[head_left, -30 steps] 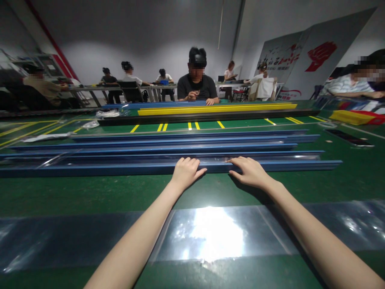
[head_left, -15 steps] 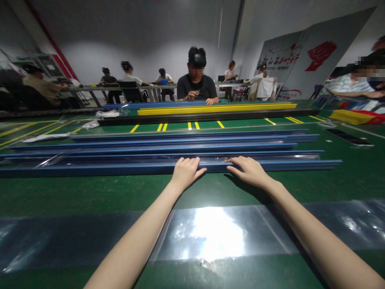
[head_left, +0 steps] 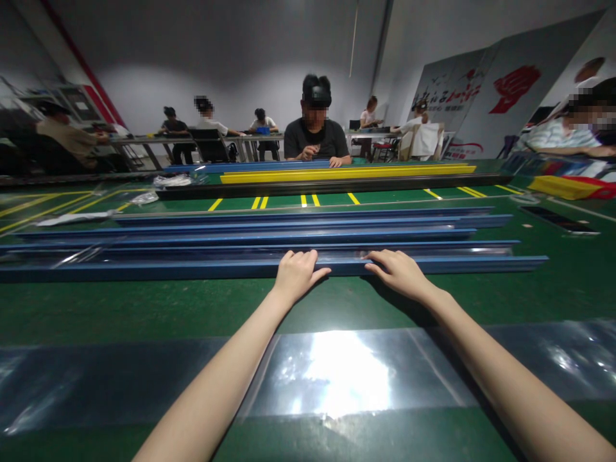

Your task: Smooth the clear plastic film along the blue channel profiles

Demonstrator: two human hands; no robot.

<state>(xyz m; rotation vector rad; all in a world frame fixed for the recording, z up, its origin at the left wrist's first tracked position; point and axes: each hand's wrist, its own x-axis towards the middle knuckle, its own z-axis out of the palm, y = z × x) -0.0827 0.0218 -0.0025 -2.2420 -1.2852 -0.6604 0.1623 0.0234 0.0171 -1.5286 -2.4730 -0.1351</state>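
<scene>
Long, blue, plastic-looking channel strip [head_left: 347, 268]: on green bench [head_left: 144, 309] | left hand [head_left: 294, 277]: fingers clasp strip's near wall, presumably steadying it | right hand [head_left: 398, 274]: touches same wall, finger closure cannot tell | clear, flat plastic film [head_left: 158, 382]: strip's near side, apart

own hands [head_left: 294, 276]: 2 | blue channels [head_left: 144, 271]: several, count unclear | yellow channel [head_left: 346, 174]: 1 | black channel [head_left: 337, 187]: 1

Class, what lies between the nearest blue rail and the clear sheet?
In the head view, green tabletop lies between the blue rail and clear sheet, crossed by both forearms; a shadow falls below the right hand.
</scene>
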